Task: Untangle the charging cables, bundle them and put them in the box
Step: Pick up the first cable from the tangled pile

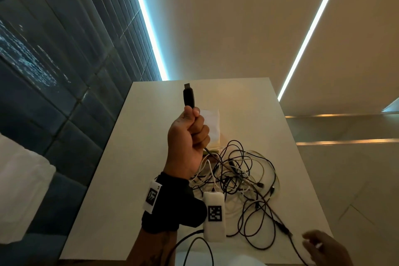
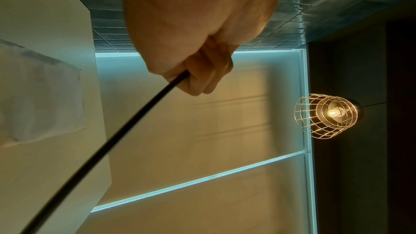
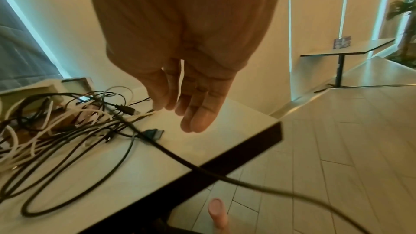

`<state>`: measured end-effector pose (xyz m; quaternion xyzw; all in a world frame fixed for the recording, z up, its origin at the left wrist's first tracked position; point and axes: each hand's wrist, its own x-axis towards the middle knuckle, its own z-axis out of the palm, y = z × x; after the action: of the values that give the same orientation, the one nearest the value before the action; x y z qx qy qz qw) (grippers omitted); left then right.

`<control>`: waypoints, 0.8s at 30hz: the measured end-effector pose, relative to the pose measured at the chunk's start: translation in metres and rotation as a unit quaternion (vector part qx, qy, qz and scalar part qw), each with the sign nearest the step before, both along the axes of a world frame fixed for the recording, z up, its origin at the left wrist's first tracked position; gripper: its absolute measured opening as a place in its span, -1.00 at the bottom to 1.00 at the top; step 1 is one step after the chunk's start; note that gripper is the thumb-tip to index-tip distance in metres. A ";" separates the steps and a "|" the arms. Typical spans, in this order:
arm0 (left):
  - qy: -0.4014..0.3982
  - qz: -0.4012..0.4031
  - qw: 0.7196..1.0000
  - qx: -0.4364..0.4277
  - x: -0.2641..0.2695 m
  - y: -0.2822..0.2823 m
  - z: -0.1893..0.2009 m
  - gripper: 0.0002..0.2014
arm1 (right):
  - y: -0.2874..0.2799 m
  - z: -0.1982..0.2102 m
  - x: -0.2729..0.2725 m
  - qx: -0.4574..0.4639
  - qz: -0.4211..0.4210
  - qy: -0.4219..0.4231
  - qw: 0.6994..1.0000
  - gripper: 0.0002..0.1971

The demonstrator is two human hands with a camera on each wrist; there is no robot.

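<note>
My left hand (image 1: 190, 136) is raised above the white table (image 1: 121, 179) and grips a black cable just below its USB plug (image 1: 188, 97), which points up. In the left wrist view that black cable (image 2: 117, 136) runs taut from the fist (image 2: 202, 70) toward the lower left. It leads down into a tangle of black and white cables (image 1: 241, 181) on the table. A small box (image 1: 212, 134) sits behind the tangle, partly hidden by my left hand. My right hand (image 1: 323, 246) hovers at the table's near right corner, fingers straight (image 3: 198, 111), holding nothing, just right of the tangle (image 3: 67, 127).
The black cable (image 3: 225, 179) hangs over the table's near right edge (image 3: 236, 156) toward the floor. A padded blue wall (image 1: 54, 71) stands to the left. Another table (image 3: 346, 49) stands far right across the tiled floor. A caged lamp (image 2: 326, 116) hangs overhead.
</note>
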<state>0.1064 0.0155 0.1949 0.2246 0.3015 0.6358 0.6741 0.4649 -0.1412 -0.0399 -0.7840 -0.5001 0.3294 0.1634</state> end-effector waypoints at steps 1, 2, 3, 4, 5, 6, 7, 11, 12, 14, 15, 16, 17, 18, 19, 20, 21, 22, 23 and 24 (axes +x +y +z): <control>0.002 -0.002 1.000 0.001 0.001 0.000 -0.001 -0.79 | 0.006 0.003 -0.020 0.017 0.080 -0.030 0.996 -0.58; 0.003 -0.004 1.000 0.004 0.003 -0.001 -0.001 -0.81 | 0.016 0.003 -0.027 0.003 0.111 -0.048 0.993 -0.55; 0.004 -0.005 1.000 0.008 0.003 -0.001 -0.001 -0.81 | 0.026 0.003 -0.037 -0.040 0.102 -0.039 0.993 -0.58; 0.006 -0.006 1.000 0.012 0.004 -0.002 -0.001 -0.81 | 0.030 0.004 -0.045 -0.077 0.118 -0.041 0.989 -0.65; 0.010 -0.007 1.000 0.015 0.004 -0.002 -0.002 -0.81 | 0.037 0.005 -0.049 -0.107 0.140 -0.059 0.983 -0.68; 0.019 -0.008 1.000 0.018 0.004 -0.002 -0.002 -0.80 | 0.040 0.004 -0.048 -0.150 0.152 -0.090 0.973 -0.71; 0.032 -0.010 0.999 0.019 0.004 -0.002 -0.003 -0.78 | 0.042 0.004 -0.049 -0.164 0.177 -0.104 0.965 -0.74; 0.092 -0.026 0.995 0.002 0.006 -0.005 -0.006 -0.75 | 0.050 0.013 -0.035 -0.115 0.189 -0.096 0.971 -0.77; 0.107 -0.033 0.994 0.000 0.007 -0.006 -0.006 -0.75 | 0.055 0.020 -0.032 -0.078 0.185 -0.088 0.976 -0.73; 0.138 -0.047 0.989 -0.001 0.010 -0.007 -0.007 -0.75 | 0.065 0.041 -0.032 0.015 0.201 -0.087 0.976 -0.65; 0.153 -0.053 0.987 0.001 0.013 -0.007 -0.008 -0.74 | 0.072 0.053 -0.036 0.070 0.216 -0.073 0.971 -0.63; 0.167 -0.059 0.984 0.002 0.016 -0.007 -0.009 -0.74 | 0.079 0.065 -0.043 0.114 0.224 -0.053 0.966 -0.65; 0.178 -0.062 0.982 0.001 0.020 -0.007 -0.010 -0.74 | 0.089 0.078 -0.052 0.153 0.227 -0.019 0.961 -0.71; 0.188 -0.064 0.980 0.000 0.024 -0.006 -0.012 -0.75 | 0.099 0.091 -0.062 0.179 0.211 0.031 0.960 -0.80; 0.195 -0.067 0.979 -0.001 0.028 -0.006 -0.014 -0.75 | 0.108 0.105 -0.072 0.197 0.177 0.102 0.959 -0.87; 0.200 -0.070 0.977 -0.002 0.032 -0.006 -0.015 -0.75 | 0.118 0.118 -0.083 0.211 0.136 0.183 0.951 -0.91; 0.206 -0.072 0.976 -0.002 0.036 -0.006 -0.016 -0.75 | 0.127 0.133 -0.095 0.223 0.101 0.260 0.934 -0.93; 0.212 -0.075 0.974 -0.004 0.040 -0.005 -0.017 -0.76 | 0.135 0.145 -0.107 0.229 0.075 0.319 0.917 -0.94; 0.227 -0.078 0.971 -0.006 0.043 -0.004 -0.019 -0.78 | 0.142 0.156 -0.118 0.235 0.062 0.357 0.902 -0.93; 0.251 -0.080 0.965 -0.006 0.046 -0.003 -0.022 -0.79 | 0.148 0.164 -0.129 0.240 0.056 0.385 0.889 -0.92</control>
<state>0.1522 0.0124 0.1728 0.3959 0.4460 0.5013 0.6269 0.3362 0.0070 0.1245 -0.5033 -0.5046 0.4838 0.5080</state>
